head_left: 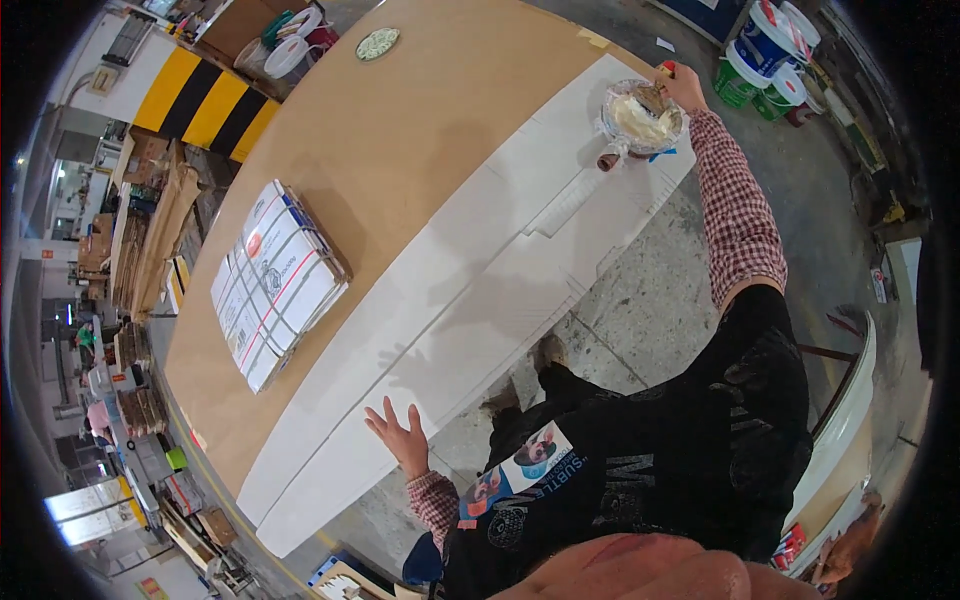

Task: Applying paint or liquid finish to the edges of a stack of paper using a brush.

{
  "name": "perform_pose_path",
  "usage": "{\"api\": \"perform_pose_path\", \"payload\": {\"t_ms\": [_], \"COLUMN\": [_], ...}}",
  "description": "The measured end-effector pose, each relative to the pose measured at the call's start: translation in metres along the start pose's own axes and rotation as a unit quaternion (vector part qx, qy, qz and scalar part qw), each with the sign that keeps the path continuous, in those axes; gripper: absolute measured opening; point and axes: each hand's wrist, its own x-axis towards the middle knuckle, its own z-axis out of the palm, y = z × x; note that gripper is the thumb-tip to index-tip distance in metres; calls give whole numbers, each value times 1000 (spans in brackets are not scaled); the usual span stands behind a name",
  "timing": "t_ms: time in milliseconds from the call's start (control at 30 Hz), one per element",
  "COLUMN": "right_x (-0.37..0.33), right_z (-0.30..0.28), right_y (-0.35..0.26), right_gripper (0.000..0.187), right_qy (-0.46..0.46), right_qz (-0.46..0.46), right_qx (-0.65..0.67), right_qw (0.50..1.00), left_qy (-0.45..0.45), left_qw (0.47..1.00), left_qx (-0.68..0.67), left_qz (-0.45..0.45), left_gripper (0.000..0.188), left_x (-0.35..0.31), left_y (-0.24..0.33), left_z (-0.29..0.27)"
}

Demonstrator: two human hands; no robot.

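Head view: our right hand (685, 90) has its fingers clamped on a red-handled tool (651, 98), its end in cream paste (630, 113) in a bowl (606, 122) on the white sheets (330, 455). Our left hand (404, 440), fingers spread, hovers by their near edge.

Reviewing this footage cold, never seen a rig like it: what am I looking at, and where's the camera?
No machine here: a person works with bare hands. The single picture comes from the left of two fisheye cameras worn on the head, looking down, so straight edges bend. On the tan tabletop lie long white sheets and a strapped white bundle. The right hand holds a brush-like tool at a bowl of creamy paste. The left hand is open, holding nothing.
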Motion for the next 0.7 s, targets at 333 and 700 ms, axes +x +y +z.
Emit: {"api": "perform_pose_path", "payload": {"t_ms": [333, 700], "right_x": [-13, -37], "right_z": [9, 16], "right_y": [-12, -25], "right_gripper": [34, 39], "right_qy": [107, 69], "right_qz": [-131, -130], "right_qx": [-38, -73], "right_qw": [985, 986], "left_qy": [-1, 11], "left_qw": [999, 999], "left_qx": [-5, -29], "left_qz": [-35, -23], "left_gripper": [55, 57], "left_x": [-4, -12], "left_y": [-1, -6], "left_z": [-2, 1]}}
